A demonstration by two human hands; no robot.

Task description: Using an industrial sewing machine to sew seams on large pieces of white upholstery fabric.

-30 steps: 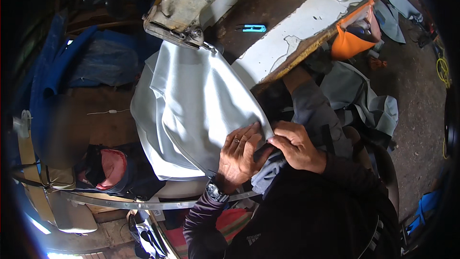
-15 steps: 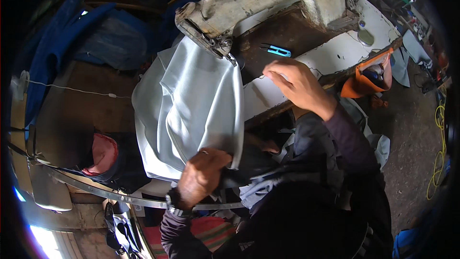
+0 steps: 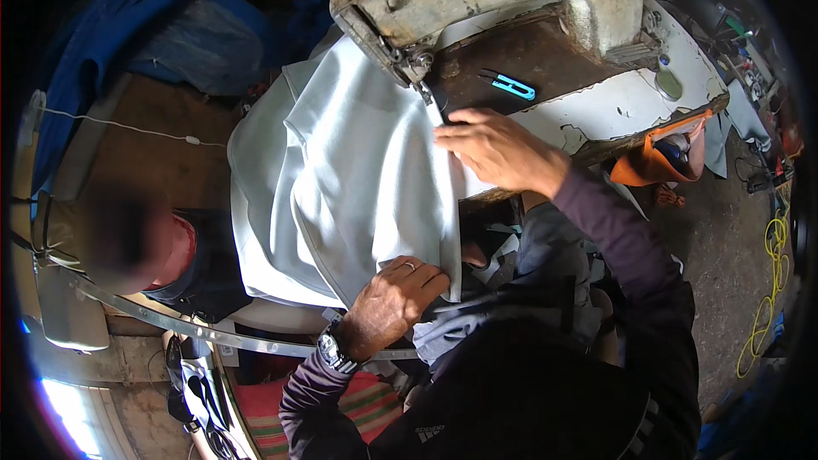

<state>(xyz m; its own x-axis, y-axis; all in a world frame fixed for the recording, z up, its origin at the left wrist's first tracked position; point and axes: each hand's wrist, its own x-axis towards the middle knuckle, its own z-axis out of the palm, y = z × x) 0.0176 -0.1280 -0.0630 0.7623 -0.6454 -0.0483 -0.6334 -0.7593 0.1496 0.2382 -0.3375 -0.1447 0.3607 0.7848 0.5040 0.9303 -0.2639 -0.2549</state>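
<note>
A large sheet of pale grey fabric [image 3: 341, 179] hangs in folds from under the needle end of an old, worn sewing machine [image 3: 503, 0]. My left hand [image 3: 396, 302], with a ring and a wristwatch [image 3: 334, 349], is closed on the fabric's near right corner. Higher up the same right edge, my right hand [image 3: 503, 149] pinches the fabric a little below the presser foot [image 3: 423, 92]. Its thumb side is partly hidden. Blue thread snips [image 3: 511, 85] lie on the machine bed, beyond my right hand.
An orange pouch [image 3: 652, 162] hangs off the chipped white table's [image 3: 622, 102] right edge. Yellow cord [image 3: 758, 324] lies on the floor at far right. Another person [image 3: 128, 238], blurred, is at the left, beside a curved metal rim [image 3: 196, 336]. Blue plastic chairs [image 3: 94, 51] stand far left.
My right hand has come down and left onto the fabric edge from above the table. My left hand has shifted right along with the fabric corner. A person's head has come into view at left.
</note>
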